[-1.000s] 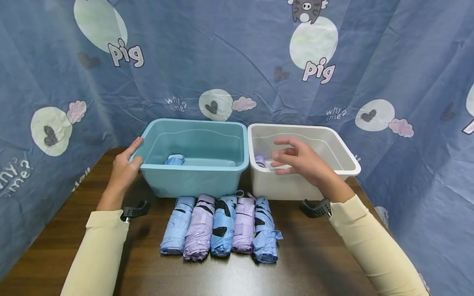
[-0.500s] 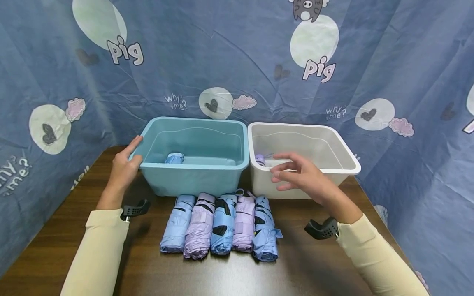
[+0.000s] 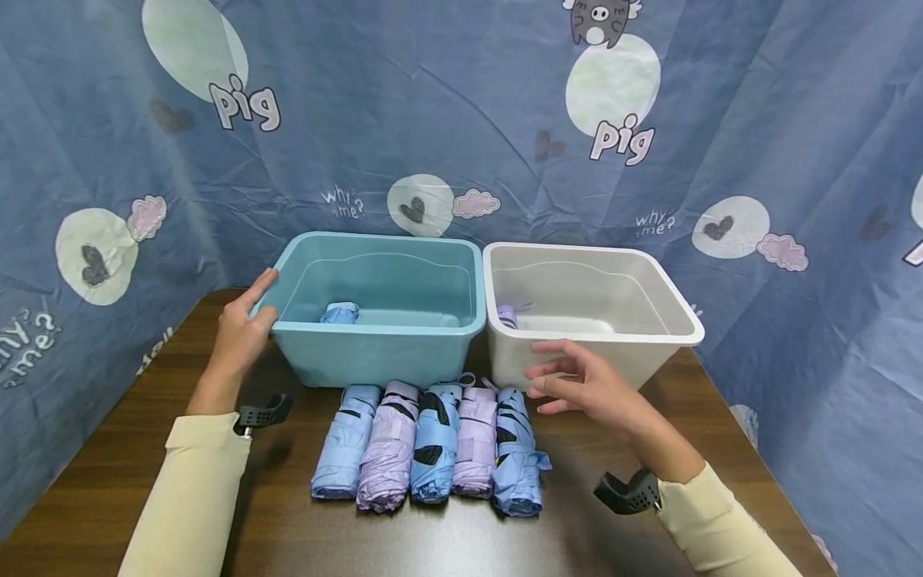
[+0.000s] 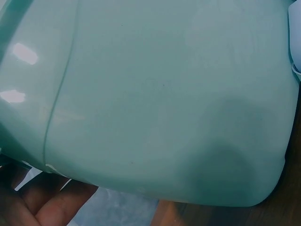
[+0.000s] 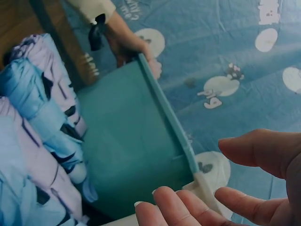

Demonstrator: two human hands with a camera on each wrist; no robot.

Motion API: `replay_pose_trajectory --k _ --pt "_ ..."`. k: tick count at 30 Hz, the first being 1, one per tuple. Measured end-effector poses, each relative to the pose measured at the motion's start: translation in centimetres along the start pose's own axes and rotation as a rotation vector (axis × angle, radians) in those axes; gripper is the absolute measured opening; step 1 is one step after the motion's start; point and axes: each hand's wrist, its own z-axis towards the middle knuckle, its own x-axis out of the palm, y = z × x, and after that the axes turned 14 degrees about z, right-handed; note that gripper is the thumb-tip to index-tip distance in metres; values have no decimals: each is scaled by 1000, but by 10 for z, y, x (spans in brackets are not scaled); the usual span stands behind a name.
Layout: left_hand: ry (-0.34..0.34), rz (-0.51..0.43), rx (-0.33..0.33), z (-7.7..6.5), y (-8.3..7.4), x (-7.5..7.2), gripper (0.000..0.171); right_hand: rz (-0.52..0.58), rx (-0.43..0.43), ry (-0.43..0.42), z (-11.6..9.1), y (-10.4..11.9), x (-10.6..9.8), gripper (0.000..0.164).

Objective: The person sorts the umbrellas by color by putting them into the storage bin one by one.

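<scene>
My left hand (image 3: 241,328) grips the left rim of a teal plastic bin (image 3: 375,353); its fingers (image 4: 63,202) show beneath that rim in the left wrist view. A folded blue umbrella (image 3: 340,312) lies inside the bin. My right hand (image 3: 584,385) holds nothing, its fingers loosely bent in front of a white bin (image 3: 671,344). Inside the white bin lies a purple folded umbrella (image 3: 507,316). Nearest to the right hand is the rightmost blue umbrella (image 3: 517,457) of a row on the table.
Several folded umbrellas lie side by side before the bins, among them a light blue one (image 3: 346,445), a purple one (image 3: 389,449), a blue one (image 3: 435,449) and a lilac one (image 3: 474,445). The brown table (image 3: 288,537) meets a blue printed curtain (image 3: 461,96) behind the bins.
My right hand has drawn back from above the white bin, coming down and nearer to the umbrella row. The left hand has stayed on the teal bin's rim.
</scene>
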Motion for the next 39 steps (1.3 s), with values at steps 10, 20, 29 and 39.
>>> replay_pose_trajectory --k 10,20,29,39 --pt "-12 -22 8 1 1 2 60 -26 14 -55 1 -28 -5 58" --pt "13 -25 -7 -1 0 3 60 -65 43 -122 -3 -51 -3 60" --pt "5 -33 2 0 1 0 60 -96 61 -153 -2 -69 -3 59" --pt "7 -33 17 0 2 1 60 -208 79 -154 -3 -83 4 62"
